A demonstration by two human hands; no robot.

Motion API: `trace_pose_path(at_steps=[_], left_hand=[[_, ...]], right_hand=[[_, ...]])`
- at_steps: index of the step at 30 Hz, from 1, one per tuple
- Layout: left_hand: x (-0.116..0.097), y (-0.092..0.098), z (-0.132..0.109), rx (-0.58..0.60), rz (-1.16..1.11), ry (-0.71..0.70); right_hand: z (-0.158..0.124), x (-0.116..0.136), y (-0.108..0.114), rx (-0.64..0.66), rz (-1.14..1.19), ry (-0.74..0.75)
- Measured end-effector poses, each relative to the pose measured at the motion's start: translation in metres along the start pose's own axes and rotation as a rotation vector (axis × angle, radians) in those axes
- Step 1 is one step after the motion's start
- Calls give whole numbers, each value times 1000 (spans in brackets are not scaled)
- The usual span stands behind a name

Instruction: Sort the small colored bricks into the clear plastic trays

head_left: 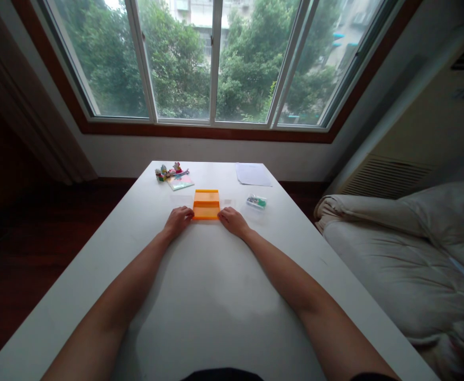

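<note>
An orange plastic case (206,204) lies opened out flat on the white table, with a raised ridge across its middle. My left hand (180,217) grips its near left edge with curled fingers. At the near right edge, my right hand (233,219) pinches the case the same way. Some fingertips are hidden by the hands. Beside the case are a clear plastic sheet or box (181,200) on the left and a similar small clear piece (227,202) on the right.
Small colourful figurines (169,171) and a pastel booklet (181,182) sit at the table's far left. White paper sheets (254,174) lie far right, near a clear container with green contents (256,201). A beige sofa (374,254) stands right of the table (224,296).
</note>
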State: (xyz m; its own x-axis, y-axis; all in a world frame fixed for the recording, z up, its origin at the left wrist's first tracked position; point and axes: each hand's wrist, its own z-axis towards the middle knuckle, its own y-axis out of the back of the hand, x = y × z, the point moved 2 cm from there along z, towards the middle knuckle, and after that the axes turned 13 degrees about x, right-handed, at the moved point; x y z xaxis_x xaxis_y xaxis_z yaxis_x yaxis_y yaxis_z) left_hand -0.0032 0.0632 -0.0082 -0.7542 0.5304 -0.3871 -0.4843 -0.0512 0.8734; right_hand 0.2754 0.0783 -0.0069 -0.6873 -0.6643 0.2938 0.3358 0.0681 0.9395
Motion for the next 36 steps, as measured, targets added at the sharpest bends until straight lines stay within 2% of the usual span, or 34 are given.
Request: trace_pose_path(at_steps=[12,21,27,36], left_hand=[[-4,2,-2,1,1,-1],[-4,2,-3,-26,14,-10],[-7,2,-3,-6,32,-25],[-5,0,-2,-12,20,-16]], right_hand=[[-4,4,6,-27,31,-65],[-14,-6,14,-77,40,-105],[-12,-6,12,-39,-14,-139],[-11,-11,7,-83,-32,-108]])
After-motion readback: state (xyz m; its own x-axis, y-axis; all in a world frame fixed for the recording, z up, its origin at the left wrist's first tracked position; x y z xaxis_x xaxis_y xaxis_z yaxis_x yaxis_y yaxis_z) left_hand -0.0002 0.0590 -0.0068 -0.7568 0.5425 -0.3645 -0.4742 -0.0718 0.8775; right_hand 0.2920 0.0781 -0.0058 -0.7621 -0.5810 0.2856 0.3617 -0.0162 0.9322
